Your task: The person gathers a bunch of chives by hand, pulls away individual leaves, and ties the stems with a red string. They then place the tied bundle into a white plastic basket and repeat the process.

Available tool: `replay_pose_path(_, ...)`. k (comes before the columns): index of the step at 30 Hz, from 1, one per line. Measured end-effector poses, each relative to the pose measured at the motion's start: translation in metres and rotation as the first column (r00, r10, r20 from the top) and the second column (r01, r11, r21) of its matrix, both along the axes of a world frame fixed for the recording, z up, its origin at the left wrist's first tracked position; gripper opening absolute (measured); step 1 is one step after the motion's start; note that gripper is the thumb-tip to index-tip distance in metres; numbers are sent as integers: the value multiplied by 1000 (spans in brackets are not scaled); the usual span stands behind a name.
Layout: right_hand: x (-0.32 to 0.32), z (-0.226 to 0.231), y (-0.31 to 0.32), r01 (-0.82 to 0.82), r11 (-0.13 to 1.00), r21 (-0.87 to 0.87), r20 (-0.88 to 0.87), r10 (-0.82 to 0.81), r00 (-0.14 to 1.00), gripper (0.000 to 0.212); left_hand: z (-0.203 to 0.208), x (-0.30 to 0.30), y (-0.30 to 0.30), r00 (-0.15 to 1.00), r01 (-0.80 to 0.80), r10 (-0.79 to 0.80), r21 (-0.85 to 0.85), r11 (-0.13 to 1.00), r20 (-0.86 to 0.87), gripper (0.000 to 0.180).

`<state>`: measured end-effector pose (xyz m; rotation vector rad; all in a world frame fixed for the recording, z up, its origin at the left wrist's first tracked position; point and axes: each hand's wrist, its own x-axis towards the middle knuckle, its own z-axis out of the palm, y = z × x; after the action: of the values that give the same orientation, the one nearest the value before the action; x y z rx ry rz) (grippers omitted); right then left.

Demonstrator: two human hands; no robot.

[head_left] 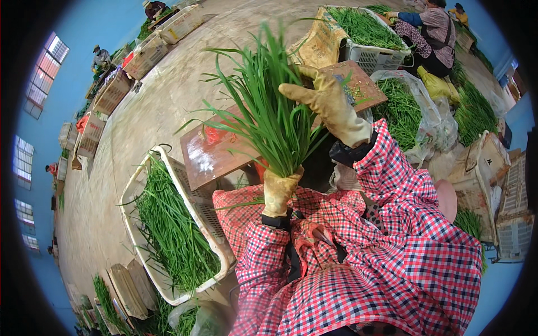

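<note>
Left hand (280, 190) gripping chive bunch (269, 117); right hand (328, 101) spread on leaves. White crate (224, 255) holding greens; board (224, 151) beyond.

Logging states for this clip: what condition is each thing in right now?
bunch of green leaves: upright, gripped at its base
left hand: gloved, closed around the bunch's base
right hand: gloved, touching the leaves
white crate: filled with greens
wooden board: lying flat

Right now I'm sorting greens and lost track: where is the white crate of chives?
In the head view, the white crate sits on the floor at the person's left, beside the wooden board and below the bunch.
</note>
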<state>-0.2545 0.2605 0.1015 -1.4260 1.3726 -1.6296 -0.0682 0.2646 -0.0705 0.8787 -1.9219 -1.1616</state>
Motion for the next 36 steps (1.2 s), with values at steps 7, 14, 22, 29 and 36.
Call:
replay_pose_path(7,-2,13,4,-48,998,28,62,47,997,34,-1,3,1,997,-11,13,35,999,-75,22)
replay_pose_path(14,-9,18,-5,-166,982,87,116,156,981,24,3,1,5,973,53,34,362,931,-229,9)
replay_pose_path(22,-20,26,-4,-271,950,158,176,243,954,27,9,2,7,983,74,-5,370,926,-184,14)
replay_pose_path(29,-42,23,-7,-419,896,146,5,422,906,41,7,2,6,986,58,-8,297,953,-167,13)
replay_pose_path(36,-41,16,-2,-556,826,89,266,518,813,43,14,6,8,976,106,-34,340,935,-214,16)
